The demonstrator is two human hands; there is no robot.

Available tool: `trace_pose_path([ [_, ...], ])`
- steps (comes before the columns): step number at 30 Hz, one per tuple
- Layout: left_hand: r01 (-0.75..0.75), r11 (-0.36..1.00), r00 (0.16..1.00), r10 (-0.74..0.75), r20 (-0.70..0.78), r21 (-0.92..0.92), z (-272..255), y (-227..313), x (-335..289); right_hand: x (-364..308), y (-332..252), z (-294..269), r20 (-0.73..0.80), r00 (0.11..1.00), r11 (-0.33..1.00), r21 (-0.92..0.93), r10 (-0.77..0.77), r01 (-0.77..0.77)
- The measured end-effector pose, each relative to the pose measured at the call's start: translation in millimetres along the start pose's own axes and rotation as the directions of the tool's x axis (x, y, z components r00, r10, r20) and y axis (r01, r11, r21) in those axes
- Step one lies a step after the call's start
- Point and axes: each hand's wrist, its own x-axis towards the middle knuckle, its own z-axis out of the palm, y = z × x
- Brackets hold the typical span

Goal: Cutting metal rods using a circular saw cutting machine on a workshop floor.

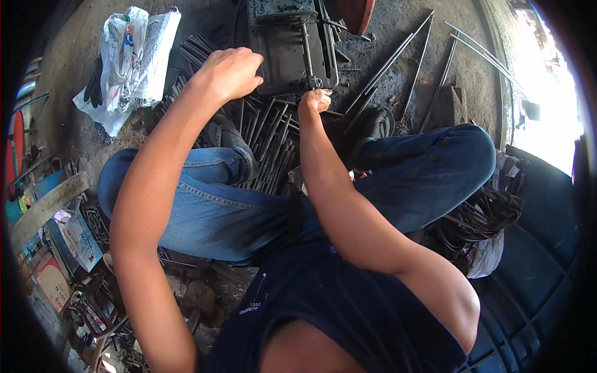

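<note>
In front of me lies a dark metal machine [280, 50] with a flat bed and a long rod [307, 50] running along it. At its left edge is my left hand [231, 71], back upward and fingers curled closed; what they hold, if anything, is hidden. My right hand [317, 99] is closed at the machine's near right corner, just below a small metal fitting [311, 82] at the rod's near end. What its fingers grip is too small to make out. Under and between my hands lie many thin dark metal rods [267, 143] in a loose pile.
White plastic sacks [134, 62] with a dark glove [94, 84] lie at far left. Long thin bars [398, 56] lean at right beside a block [457, 102]. A red curved piece [364, 15] stands behind. Coiled dark cable [479, 211] sits by my right knee; tools and clutter [87, 304] fill lower left.
</note>
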Motion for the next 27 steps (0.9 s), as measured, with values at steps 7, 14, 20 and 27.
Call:
trace_pose_path([
  [7,0.045,0.999,0.998,-0.045,0.037,-0.010,-1,-1,-1,-15,-9,-37,0.075,0.987,0.963,0.241,-0.142,0.120],
  [14,-0.027,0.999,0.999,0.029,-0.045,0.034,-1,-2,4,23,1,-105,0.508,0.775,0.898,0.406,-0.376,0.169],
  [20,-0.044,0.999,0.999,0.043,0.032,0.023,0,9,21,-1,21,-126,0.352,0.468,0.586,0.493,-0.810,0.643],
  [27,-0.044,0.999,0.997,0.043,0.070,0.011,8,19,16,6,28,-108,0.962,0.143,0.556,-0.011,0.232,-0.831],
])
